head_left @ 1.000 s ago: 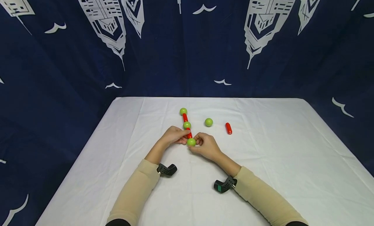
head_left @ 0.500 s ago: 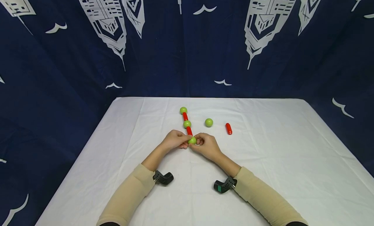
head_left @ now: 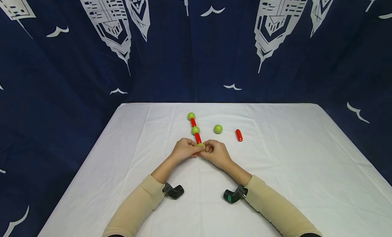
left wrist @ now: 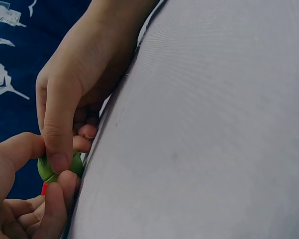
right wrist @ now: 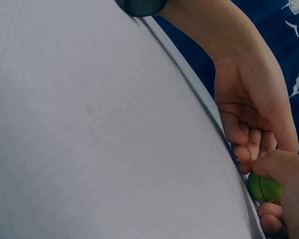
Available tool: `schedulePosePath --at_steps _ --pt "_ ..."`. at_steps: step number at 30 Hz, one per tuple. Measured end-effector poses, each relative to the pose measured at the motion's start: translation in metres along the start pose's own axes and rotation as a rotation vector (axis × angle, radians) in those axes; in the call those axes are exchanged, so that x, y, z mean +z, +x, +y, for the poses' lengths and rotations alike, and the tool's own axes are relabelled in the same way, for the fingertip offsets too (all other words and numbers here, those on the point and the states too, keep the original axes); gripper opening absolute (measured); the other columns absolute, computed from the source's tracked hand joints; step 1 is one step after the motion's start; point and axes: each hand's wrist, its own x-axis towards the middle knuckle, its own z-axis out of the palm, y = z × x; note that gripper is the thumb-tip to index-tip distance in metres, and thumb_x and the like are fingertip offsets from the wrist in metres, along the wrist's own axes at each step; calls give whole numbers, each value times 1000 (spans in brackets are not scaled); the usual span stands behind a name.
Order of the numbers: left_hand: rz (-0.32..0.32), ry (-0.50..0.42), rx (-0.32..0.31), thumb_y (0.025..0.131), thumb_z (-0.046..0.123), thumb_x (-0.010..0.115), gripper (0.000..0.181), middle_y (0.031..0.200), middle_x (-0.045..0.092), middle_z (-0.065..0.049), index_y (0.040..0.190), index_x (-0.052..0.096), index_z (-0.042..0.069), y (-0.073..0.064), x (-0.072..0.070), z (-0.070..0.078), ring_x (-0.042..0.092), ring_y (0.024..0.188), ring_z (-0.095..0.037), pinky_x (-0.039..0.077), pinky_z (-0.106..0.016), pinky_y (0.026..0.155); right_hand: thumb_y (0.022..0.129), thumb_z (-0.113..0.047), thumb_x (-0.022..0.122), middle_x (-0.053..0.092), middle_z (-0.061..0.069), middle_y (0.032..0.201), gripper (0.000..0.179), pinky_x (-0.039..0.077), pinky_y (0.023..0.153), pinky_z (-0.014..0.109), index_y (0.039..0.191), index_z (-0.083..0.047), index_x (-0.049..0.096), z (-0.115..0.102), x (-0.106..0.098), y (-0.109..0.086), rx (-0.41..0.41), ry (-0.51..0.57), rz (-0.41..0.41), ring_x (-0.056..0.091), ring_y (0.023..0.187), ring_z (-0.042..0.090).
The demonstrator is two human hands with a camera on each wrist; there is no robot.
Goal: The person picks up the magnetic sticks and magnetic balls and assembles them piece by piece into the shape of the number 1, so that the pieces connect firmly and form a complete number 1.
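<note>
A chain of green balls joined by red capsule-shaped rods lies on the white cloth in the head view: a far ball point(head_left: 191, 116), a far rod point(head_left: 193, 122), a middle ball point(head_left: 195, 130) and a near rod point(head_left: 198, 138). Its nearest green ball point(right wrist: 265, 188) shows a dark seam in the right wrist view. My left hand point(head_left: 184, 150) pinches this ball from the left, the thumb covering much of it. From the right, my right hand point(head_left: 218, 153) grips the same ball between thumb and curled fingers. Fingers of both hands meet around it.
A loose green ball point(head_left: 218, 129) lies to the right of the chain, and a loose red rod point(head_left: 239, 135) farther right. The white-covered table point(head_left: 275, 169) ends at the back before a dark blue printed curtain point(head_left: 196, 60). Each wrist bears a black camera point(head_left: 173, 191).
My left hand has slid from the near rod onto the nearest ball, its thumb now covering most of it. The right hand has kept its grip in place. Loose pieces have not moved.
</note>
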Motion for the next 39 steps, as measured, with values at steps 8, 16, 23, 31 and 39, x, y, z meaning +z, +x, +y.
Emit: schedulePosePath --at_steps 8,16,23,31,39 --pt "16 25 32 83 26 79 26 59 64 -1 77 70 2 1 1 3 58 52 -9 42 -18 49 78 -14 81 57 -1 71 24 44 58 22 93 1 70 1 0 0 6 0 2 51 63 11" --pt "0 2 56 83 28 79 27 59 65 -1 79 71 3 7 0 -5 58 53 -8 43 -18 50 79 -14 82 58 -1 70 28 44 58 21 98 3 70 0 -2 1 15 7 -7 52 63 11" --pt "-34 -96 46 84 24 78 26 65 67 -2 84 68 0 10 -1 -11 63 57 -9 50 -19 55 78 -14 82 61 -1 72 29 47 60 21 98 2 69 -1 -7 4 32 15 -29 54 64 11" --pt "-46 -94 31 84 27 78 28 64 66 -2 86 67 2 12 -1 -13 61 57 -9 48 -19 55 79 -16 81 62 1 78 33 48 64 24 103 2 68 -3 -21 5 106 12 -79 56 69 14" --pt "-28 -32 20 82 34 79 32 62 65 -2 85 67 5 13 -1 -14 57 56 -9 44 -21 56 82 -14 78 61 2 78 29 46 61 23 102 3 68 5 -43 6 108 -51 -44 54 68 14"
